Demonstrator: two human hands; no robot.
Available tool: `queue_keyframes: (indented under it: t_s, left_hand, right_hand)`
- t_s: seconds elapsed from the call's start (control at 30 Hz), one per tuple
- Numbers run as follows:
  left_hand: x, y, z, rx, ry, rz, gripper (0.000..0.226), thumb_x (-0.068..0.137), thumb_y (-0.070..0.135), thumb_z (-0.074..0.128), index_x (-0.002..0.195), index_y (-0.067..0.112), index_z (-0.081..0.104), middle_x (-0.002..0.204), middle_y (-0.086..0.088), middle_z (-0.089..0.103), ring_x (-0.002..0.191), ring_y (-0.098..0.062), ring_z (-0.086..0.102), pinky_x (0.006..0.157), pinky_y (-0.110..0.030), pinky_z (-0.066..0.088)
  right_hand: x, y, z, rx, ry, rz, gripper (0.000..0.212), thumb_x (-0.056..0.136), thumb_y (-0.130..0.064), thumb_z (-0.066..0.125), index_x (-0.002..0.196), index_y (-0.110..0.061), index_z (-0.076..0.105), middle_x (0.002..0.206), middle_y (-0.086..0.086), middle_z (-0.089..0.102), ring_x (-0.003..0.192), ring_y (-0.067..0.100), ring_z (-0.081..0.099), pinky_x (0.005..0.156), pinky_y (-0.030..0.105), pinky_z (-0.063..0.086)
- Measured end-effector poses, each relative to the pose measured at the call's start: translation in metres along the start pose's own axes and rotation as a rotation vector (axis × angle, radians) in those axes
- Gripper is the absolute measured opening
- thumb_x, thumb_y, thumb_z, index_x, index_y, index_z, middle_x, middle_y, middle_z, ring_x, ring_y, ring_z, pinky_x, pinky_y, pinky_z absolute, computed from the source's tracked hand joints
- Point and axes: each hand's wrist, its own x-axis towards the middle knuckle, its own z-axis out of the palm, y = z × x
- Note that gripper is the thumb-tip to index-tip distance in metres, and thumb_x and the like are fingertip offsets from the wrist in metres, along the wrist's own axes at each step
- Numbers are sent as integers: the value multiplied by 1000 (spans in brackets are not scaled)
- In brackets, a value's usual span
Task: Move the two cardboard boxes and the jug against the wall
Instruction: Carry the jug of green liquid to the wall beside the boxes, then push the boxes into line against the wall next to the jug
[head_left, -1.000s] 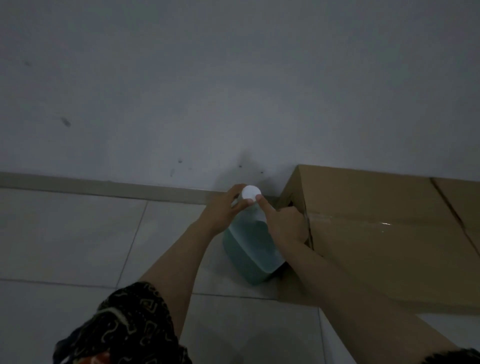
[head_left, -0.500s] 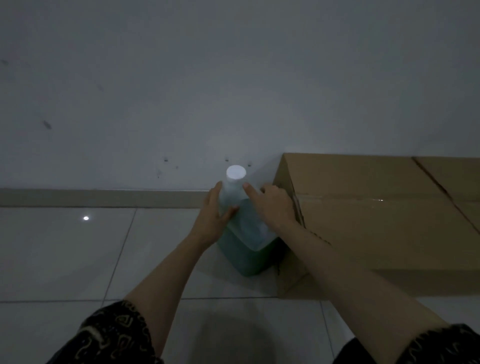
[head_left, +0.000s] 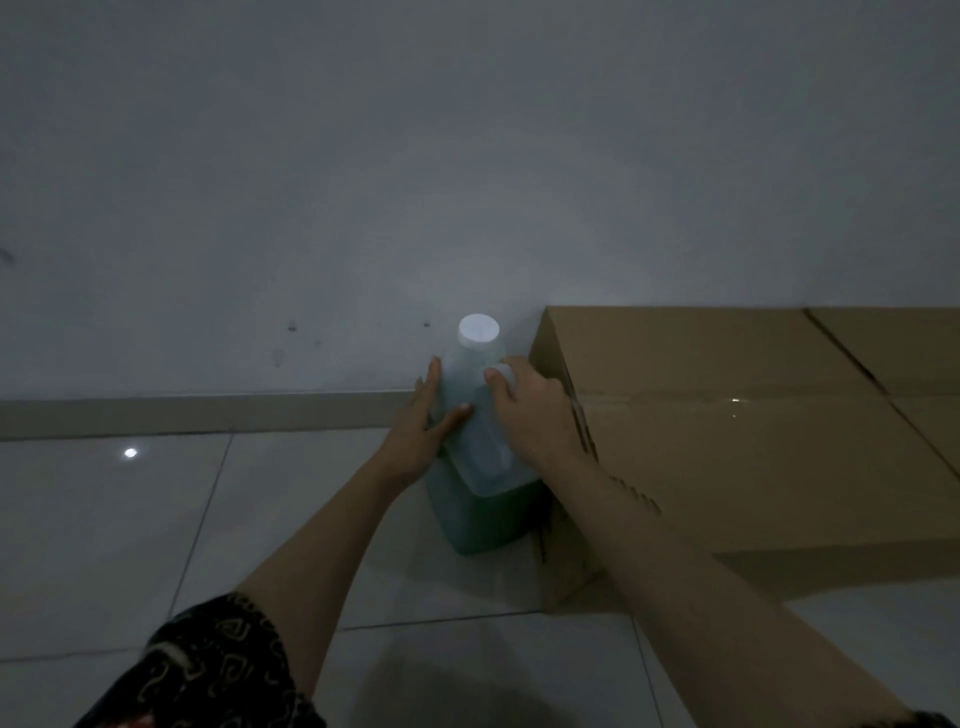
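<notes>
A jug (head_left: 480, 499) with a white cap (head_left: 478, 329) stands on the tiled floor (head_left: 104, 545), just beside a cardboard box (head_left: 727, 441) and near the wall (head_left: 467, 156); the left grip (head_left: 421, 421) lies flat against its left side; the right grip (head_left: 535, 410) curls over its shoulder.

A dim, bare indoor room: glossy tiled floor (head_left: 104, 545), skirting board (head_left: 182, 415), plain white wall (head_left: 467, 156).
</notes>
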Motion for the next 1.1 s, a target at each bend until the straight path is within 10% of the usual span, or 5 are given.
queue_keyframes:
  t_s: [0.27, 0.43, 0.77, 0.93, 1.1]
  left_hand:
    - [18, 11, 22, -159, 138, 8, 58, 99, 35, 36, 150, 23, 11, 158, 1, 18, 141, -17, 25, 104, -24, 27]
    - [-2, -7, 33, -216, 92, -80, 55, 96, 49, 29, 146, 47, 4, 158, 9, 15, 141, -20, 25, 112, -50, 29]
    - [7, -1, 28, -185, 123, -67, 59, 95, 51, 32, 148, 41, 6, 157, 4, 19, 140, -24, 28, 107, -50, 33]
    - [6, 11, 21, 32, 223, -43, 51, 97, 38, 39, 143, 16, 34, 146, -11, 42, 131, -30, 42, 107, -46, 36]
    - [-6, 48, 42, 220, 489, 49, 42, 100, 34, 31, 112, 3, 57, 113, -18, 60, 104, -33, 55, 77, -31, 36]
  right_hand:
    - [32, -2, 35, -72, 398, -21, 36, 100, -23, 33, 108, -1, 60, 89, 17, 66, 78, 30, 64, 59, 31, 41]
    - [35, 2, 34, -36, 400, -37, 29, 100, -19, 37, 99, -2, 60, 87, 16, 65, 77, 26, 63, 62, 30, 45]
    - [41, 1, 33, -45, 410, -59, 31, 100, -18, 34, 98, 0, 58, 87, 18, 64, 69, 24, 57, 57, 29, 41]
    - [34, 2, -15, -5, 38, 46, 37, 102, -26, 33, 100, 0, 59, 101, 17, 65, 90, 27, 59, 73, 29, 36]
    - [-5, 47, -64, -148, 85, 141, 43, 101, -36, 32, 114, -8, 63, 120, 14, 64, 112, 29, 57, 114, 43, 17]
